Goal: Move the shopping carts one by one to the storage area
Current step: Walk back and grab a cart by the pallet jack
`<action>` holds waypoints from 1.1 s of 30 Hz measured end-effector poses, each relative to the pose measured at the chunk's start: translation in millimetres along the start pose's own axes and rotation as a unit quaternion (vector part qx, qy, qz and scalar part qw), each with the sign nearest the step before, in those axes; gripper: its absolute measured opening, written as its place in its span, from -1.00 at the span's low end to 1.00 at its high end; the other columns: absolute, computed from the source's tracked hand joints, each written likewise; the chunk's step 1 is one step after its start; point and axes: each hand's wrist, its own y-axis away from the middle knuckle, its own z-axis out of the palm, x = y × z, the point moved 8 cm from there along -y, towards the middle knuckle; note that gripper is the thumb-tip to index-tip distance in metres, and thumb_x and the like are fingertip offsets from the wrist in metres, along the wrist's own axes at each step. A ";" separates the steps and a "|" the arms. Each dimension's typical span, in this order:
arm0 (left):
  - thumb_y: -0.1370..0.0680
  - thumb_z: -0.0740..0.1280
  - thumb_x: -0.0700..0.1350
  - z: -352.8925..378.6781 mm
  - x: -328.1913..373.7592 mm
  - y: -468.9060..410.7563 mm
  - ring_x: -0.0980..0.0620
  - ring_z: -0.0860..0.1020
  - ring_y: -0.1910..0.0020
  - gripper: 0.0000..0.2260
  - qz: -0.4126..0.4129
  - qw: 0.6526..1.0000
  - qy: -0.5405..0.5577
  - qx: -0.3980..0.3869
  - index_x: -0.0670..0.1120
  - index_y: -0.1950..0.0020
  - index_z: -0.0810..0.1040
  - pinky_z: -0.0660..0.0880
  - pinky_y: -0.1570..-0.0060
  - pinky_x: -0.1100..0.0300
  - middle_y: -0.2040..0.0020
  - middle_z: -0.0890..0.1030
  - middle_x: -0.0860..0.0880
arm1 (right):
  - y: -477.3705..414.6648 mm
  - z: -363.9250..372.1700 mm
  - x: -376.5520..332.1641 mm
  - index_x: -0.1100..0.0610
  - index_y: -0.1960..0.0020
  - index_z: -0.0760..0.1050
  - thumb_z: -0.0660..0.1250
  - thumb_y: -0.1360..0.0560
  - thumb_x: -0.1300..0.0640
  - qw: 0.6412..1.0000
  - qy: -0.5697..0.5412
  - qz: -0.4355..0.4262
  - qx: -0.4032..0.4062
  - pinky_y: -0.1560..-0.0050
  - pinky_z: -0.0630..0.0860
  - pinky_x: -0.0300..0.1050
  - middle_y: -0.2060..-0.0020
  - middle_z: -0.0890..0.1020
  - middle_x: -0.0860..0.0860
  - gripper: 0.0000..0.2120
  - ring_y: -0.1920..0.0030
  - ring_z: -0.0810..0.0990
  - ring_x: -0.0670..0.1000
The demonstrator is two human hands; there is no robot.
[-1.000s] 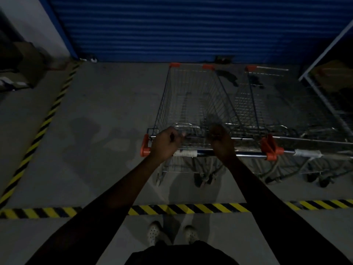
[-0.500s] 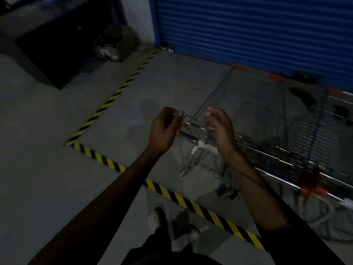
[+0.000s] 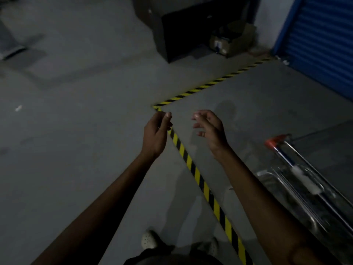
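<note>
**Both hands free, cart off to the right**

A bare grey floor takes up the left side of the dim scene. Farther back stands a dark, boxy cabinet.

The left hand is held out in front of the body, palm turned inward, over the corner of a yellow-and-black striped tape line on the floor. Its fingers are loosely curled and close together, and they grip nothing. The right hand is raised just beside it at the same height. Its fingers are slightly spread and loosely bent, and they too hold nothing. The two hands are apart and do not touch. Below them, two light shoes stand on the floor, one on either side of the tape.

Against the far wall sits an open cardboard box; its contents are too dark to make out.

The shopping cart stands at the lower right, inside the taped area, well apart from both hands. Its handle bar ends in an orange cap. Its wire basket is blurred and cut off by the frame edge, so any contents cannot be told. A blue roller shutter fills the upper right corner.
</note>
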 end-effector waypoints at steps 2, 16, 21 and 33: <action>-0.58 0.15 0.24 -44.6 -13.5 4.7 0.00 0.60 0.21 -0.54 -0.016 0.999 -0.002 0.043 -0.15 0.04 0.55 0.47 0.20 0.22 0.20 0.60 -0.11 | -1.2 47.5 -2.8 0.11 -0.11 0.53 0.31 -0.57 -0.05 0.999 0.008 -0.003 -0.042 0.14 0.48 -0.15 -0.09 0.62 0.19 -0.76 0.06 0.59 -0.02; -0.64 0.10 0.16 -384.3 -38.6 58.9 0.04 0.59 0.22 -0.57 0.049 0.948 -0.053 0.311 -0.13 0.06 0.58 0.49 0.18 0.08 0.23 0.61 -0.05 | 47.5 381.1 11.8 -0.04 0.00 0.51 0.30 -0.42 -0.17 0.969 0.096 -0.008 -0.226 0.22 0.46 -0.17 -0.02 0.65 0.09 -0.74 0.18 0.58 -0.11; -0.64 0.06 0.15 -509.1 -57.8 139.9 -0.05 0.60 0.21 -0.54 0.018 0.899 -0.066 0.432 -0.14 0.06 0.59 0.49 0.19 0.11 0.23 0.62 -0.10 | 96.4 516.4 47.7 0.01 -0.11 0.52 0.34 -0.56 -0.03 0.928 0.137 0.014 -0.346 0.20 0.46 -0.17 -0.07 0.64 0.06 -0.83 0.16 0.59 -0.08; -0.53 0.06 0.34 -687.8 -163.9 387.3 -0.11 0.61 0.25 -0.40 -0.244 0.742 -0.086 0.618 -0.14 0.17 0.61 0.46 0.22 0.11 0.29 0.64 -0.13 | 276.4 797.9 73.7 0.07 -0.19 0.50 0.35 -0.58 0.08 0.776 0.141 -0.001 -0.614 0.19 0.47 -0.15 -0.06 0.63 0.07 -0.80 0.15 0.59 -0.07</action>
